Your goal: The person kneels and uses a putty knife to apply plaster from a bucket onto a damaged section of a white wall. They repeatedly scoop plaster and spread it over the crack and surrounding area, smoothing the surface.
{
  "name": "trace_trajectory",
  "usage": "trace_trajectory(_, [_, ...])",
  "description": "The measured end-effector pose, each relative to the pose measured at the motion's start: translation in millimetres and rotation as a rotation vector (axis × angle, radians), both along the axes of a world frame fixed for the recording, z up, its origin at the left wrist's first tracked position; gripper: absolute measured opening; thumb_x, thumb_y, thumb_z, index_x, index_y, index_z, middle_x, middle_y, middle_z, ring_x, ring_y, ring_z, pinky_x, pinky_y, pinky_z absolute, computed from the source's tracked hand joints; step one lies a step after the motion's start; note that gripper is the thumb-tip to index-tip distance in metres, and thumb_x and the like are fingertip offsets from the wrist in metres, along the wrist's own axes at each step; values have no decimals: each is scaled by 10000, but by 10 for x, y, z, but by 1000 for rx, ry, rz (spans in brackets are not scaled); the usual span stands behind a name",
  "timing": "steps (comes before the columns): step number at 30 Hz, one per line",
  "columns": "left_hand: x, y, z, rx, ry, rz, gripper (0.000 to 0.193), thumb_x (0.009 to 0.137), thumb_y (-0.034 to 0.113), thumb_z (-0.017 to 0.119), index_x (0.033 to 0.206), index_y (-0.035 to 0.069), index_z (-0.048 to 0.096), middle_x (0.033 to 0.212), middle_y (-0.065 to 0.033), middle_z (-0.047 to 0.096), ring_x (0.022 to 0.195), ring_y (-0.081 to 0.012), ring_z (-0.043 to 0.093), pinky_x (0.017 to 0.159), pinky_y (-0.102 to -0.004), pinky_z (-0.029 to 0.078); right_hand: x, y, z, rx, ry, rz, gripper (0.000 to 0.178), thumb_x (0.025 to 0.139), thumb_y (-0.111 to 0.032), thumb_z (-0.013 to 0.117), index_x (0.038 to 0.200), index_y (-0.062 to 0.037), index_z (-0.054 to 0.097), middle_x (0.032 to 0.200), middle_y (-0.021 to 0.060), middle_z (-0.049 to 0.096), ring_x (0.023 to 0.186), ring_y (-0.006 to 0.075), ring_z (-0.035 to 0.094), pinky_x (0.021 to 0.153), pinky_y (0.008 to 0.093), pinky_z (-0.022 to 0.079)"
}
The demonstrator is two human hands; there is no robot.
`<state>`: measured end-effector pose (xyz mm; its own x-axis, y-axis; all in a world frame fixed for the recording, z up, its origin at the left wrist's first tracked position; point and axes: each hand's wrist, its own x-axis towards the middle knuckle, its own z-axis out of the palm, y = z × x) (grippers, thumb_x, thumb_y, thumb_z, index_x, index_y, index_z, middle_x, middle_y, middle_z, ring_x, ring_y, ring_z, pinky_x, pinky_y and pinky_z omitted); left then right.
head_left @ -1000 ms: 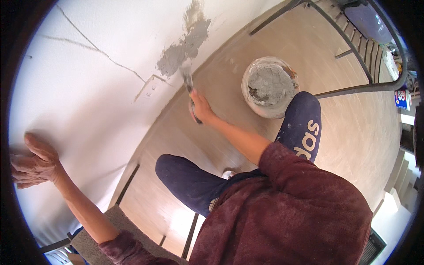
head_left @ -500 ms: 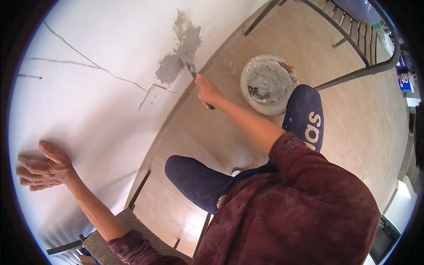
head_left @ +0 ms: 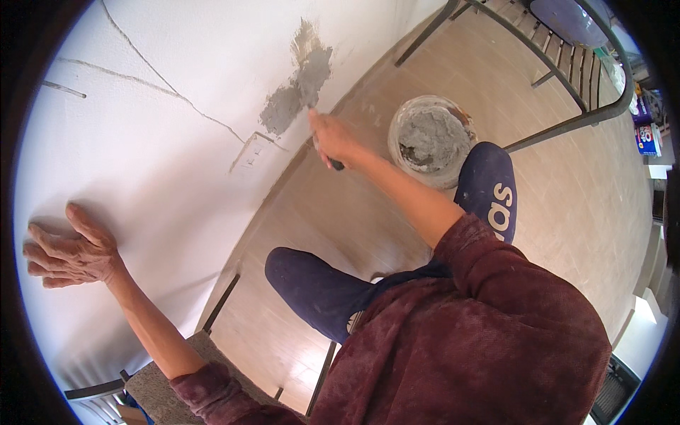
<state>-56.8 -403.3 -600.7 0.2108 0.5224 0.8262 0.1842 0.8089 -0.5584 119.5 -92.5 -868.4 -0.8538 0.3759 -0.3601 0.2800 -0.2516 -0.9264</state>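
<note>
My right hand (head_left: 333,138) is closed around the dark handle of a putty knife (head_left: 320,134), blade end pressed up against the grey patch of filler (head_left: 297,92) on the white wall (head_left: 163,142), just above my knuckles. My left hand (head_left: 71,248) lies flat and spread on the wall, well off to the side, holding nothing, likely steadying me. The bucket of grey filler (head_left: 428,138) sits on the floor just beyond my wrist, close for reloading.
</note>
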Motion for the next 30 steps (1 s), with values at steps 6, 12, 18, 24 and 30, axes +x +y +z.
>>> trace_trajectory(6, [-53,-102,-5,-2,20,89,672,798,672,489,1146,103,571,1086,-121,510,972,-251,451,727,-398,296,395,70,-51,-50,-98,104,544,951,-519,298,941,-5,478,486,15,403,338,141,396,350,304,380])
trace_trajectory(12, [-61,-68,-3,5,-3,31,677,792,682,486,1122,99,588,1053,-104,523,944,-247,452,732,-409,296,68,590,57,-207,49,-149,518,945,-526,335,910,-34,493,560,6,424,381,95,400,333,264,359])
trace_trajectory(18, [-88,-105,-29,15,10,42,675,796,685,477,1130,109,585,1094,-126,515,984,-255,448,753,-406,293,172,235,258,-119,-81,154,537,943,-513,360,970,5,500,576,6,436,381,102,400,332,267,358])
trace_trajectory(24, [-36,-42,-11,30,-18,37,690,797,692,466,1183,127,557,1139,-137,503,1021,-267,441,760,-416,295,447,460,348,21,-11,-12,489,941,-443,427,1057,27,494,596,27,450,392,94,405,341,256,365])
trace_trajectory(30, [-41,-51,-14,9,-2,25,672,804,673,485,1195,130,551,1093,-113,524,984,-243,449,763,-402,296,132,971,286,311,-66,-41,448,961,-380,400,1091,40,490,606,59,491,415,121,452,376,286,395])
